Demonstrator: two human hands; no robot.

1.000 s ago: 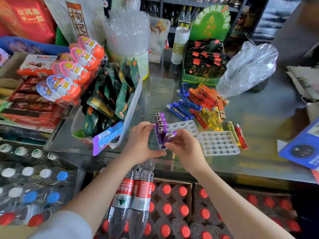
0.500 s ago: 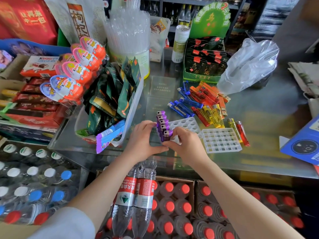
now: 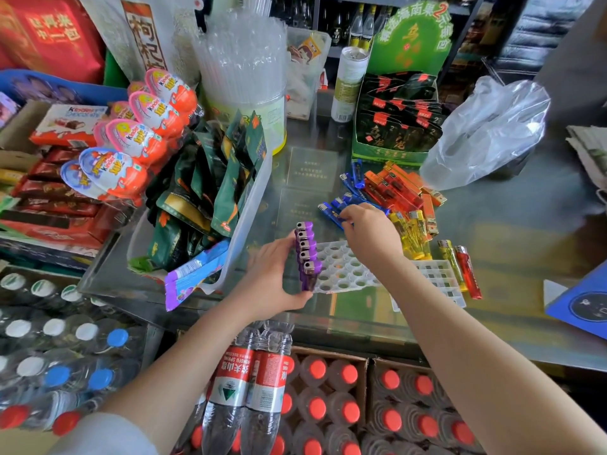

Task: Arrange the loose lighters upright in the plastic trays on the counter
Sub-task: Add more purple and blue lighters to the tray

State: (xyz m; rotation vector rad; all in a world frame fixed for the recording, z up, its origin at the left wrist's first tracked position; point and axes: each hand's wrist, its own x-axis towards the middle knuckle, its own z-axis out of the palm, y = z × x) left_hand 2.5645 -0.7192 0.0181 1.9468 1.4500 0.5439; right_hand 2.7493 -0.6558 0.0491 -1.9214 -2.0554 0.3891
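A white plastic tray (image 3: 345, 270) with round holes lies on the glass counter, and a row of purple lighters (image 3: 307, 254) stands upright along its left edge. My left hand (image 3: 272, 277) grips the tray's left side against those lighters. My right hand (image 3: 368, 229) reaches over the tray to the loose pile and pinches a blue lighter (image 3: 335, 213). More blue lighters (image 3: 356, 175), orange and red lighters (image 3: 397, 188) and yellow lighters (image 3: 414, 234) lie loose behind. A second tray (image 3: 440, 280) with square cells lies to the right, partly under my right forearm.
A yellow lighter (image 3: 448, 254) and a red lighter (image 3: 468, 270) lie beside the second tray. A clear bin of green snack packets (image 3: 210, 198) stands at the left. A green display box (image 3: 394, 126) and a plastic bag (image 3: 486, 133) sit behind. A blue box (image 3: 581, 300) lies at the right edge.
My right hand has left the purple lighters at the tray's near corner and moved up and right to the blue lighters. My left hand still holds the tray.
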